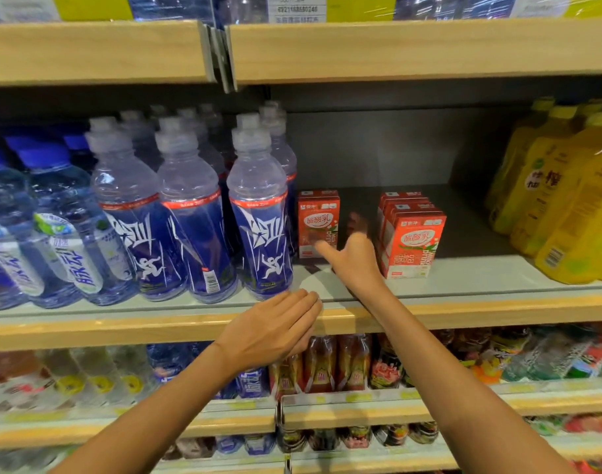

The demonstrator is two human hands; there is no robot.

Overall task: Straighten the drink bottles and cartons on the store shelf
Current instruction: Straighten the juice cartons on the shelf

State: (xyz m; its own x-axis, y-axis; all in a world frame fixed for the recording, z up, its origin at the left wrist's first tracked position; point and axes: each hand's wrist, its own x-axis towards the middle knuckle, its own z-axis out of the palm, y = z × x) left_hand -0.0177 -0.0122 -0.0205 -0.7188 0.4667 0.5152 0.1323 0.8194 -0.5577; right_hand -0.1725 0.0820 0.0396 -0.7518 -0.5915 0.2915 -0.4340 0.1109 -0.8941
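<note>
Cartons: boxy red-and-white card, smooth-faced, rowed just right of right hand; lone carton just left. Glossy ribbed clear-plastic bottles up-left of left hand. Both hands apart, fingers spread or flat, gripping nothing.

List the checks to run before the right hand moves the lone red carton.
1. Right hand free: ok, open, holds nothing.
2. Left hand free: ok, open by the shelf edge.
3. Lone carton upright: ok.
4. Lone carton level with the carton row: not ok, it sits further back.
5. Fingers touching the lone carton: cannot tell, blurred.
6. Blue bottle beside it upright: ok.
</note>
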